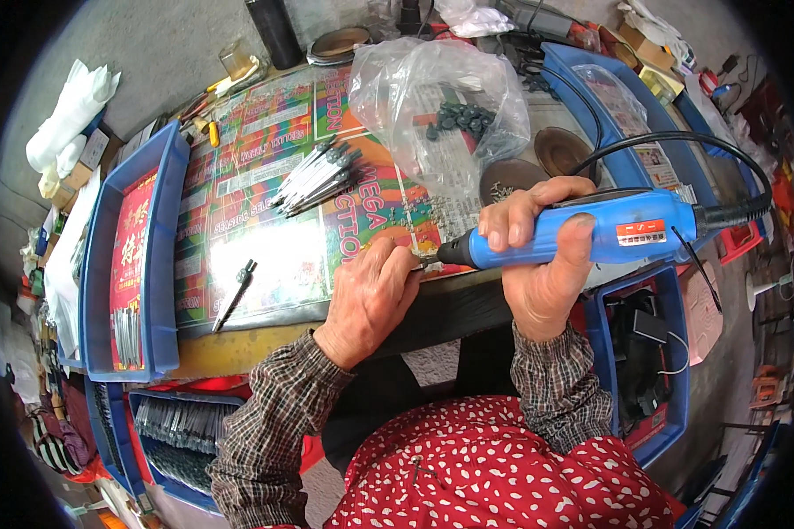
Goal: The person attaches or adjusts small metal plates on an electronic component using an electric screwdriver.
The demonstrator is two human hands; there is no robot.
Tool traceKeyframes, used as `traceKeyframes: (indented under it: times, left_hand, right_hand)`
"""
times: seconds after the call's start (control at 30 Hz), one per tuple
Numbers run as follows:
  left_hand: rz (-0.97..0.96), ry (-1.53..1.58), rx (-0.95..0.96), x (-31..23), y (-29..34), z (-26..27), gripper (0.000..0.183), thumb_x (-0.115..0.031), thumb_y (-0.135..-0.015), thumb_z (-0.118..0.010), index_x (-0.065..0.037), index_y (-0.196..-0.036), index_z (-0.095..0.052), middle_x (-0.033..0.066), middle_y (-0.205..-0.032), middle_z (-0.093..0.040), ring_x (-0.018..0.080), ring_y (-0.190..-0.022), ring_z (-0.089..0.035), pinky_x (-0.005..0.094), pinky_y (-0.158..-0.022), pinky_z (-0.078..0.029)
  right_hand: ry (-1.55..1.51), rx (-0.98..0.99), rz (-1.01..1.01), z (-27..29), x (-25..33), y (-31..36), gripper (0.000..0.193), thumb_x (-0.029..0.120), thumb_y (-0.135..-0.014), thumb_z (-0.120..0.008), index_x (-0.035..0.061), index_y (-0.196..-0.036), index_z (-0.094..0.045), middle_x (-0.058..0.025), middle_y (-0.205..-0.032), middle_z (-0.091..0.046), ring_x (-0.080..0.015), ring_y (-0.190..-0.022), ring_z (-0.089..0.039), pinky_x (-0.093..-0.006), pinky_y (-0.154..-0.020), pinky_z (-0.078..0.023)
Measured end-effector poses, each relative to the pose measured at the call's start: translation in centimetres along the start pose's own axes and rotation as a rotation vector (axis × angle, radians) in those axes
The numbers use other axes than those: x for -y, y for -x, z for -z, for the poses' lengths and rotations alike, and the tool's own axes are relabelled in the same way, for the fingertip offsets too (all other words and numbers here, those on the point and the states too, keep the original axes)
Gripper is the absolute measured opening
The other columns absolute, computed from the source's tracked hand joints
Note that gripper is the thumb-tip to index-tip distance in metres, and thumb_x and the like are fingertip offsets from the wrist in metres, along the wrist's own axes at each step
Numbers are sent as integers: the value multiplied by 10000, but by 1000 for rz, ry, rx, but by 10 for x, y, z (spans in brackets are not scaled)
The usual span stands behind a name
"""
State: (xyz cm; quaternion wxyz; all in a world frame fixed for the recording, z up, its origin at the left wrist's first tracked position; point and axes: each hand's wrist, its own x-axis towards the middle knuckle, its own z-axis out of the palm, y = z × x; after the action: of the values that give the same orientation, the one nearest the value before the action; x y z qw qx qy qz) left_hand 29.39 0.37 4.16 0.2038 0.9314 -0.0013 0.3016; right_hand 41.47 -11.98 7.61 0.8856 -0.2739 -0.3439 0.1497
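Observation:
My right hand is wrapped round a blue electric screwdriver, which lies nearly level with its black nose toward the left. At its tip my left hand pinches a small dark piece, mostly hidden by the fingers. On the table, left of that hand, lies a single slim black-and-silver stick. Beyond my hands a bundle of thin white sticks with dark ends rests on the colourful printed sheet. Small dark caps sit in and around a clear plastic bag.
A blue tray holding several white sticks stands at the left. Two brown dishes stand close beyond the screwdriver, one with small screws. A black cable loops from the screwdriver's back end. Blue bins flank my lap, the left one full of thin sticks.

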Motion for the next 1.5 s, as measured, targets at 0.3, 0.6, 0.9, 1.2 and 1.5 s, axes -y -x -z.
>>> traceKeyframes:
  times: [0.3, 0.6, 0.9, 1.2, 1.5]
  left_hand:
    - [0, -43, -24, -1, 1, -1, 251, -19, -655, -649, -27, -858, -501, 111, -790, -499, 260, -659, -543, 355, -554, -447]
    - [-15, -130, -24, -1, 2, -4, 345, -13, -659, -644, -43, -996, -576, 84, -850, -536, 234, -677, -567, 329, -559, -467]
    - [12, -79, -78, -4, -1, -3, 292, -15, -672, -639, -61, -958, -598, 79, -847, -547, 233, -661, -577, 330, -549, -473]
    - [18, -12, -40, 0, 0, -2, 280, -4, -667, -638, -61, -938, -595, 84, -885, -555, 247, -690, -590, 334, -565, -481]
    - [37, 22, -17, -2, 0, -1, 270, 13, -660, -625, -58, -918, -582, 85, -909, -556, 251, -721, -599, 338, -580, -492]
  right_hand:
    - [-13, -6, 15, -2, 2, 0, 373, 333, -818, -600, 45, -955, -405, -77, -654, -484, -174, -605, -491, -342, -624, -429]
    - [-6, 4, 20, -2, 2, 0, 369, 324, -815, -608, 47, -949, -404, -79, -660, -486, -172, -606, -491, -343, -628, -435]
    - [-2, 13, 15, -2, 3, 1, 364, 323, -822, -599, 52, -953, -395, -77, -660, -486, -171, -617, -495, -346, -639, -434]
    - [-21, 0, 4, -1, 0, 2, 389, 348, -809, -608, 54, -955, -399, -76, -656, -483, -178, -609, -494, -347, -636, -428]
    - [-53, -29, -18, 1, 8, 2, 415, 415, -804, -599, 82, -962, -410, -59, -651, -477, -174, -610, -491, -350, -656, -402]
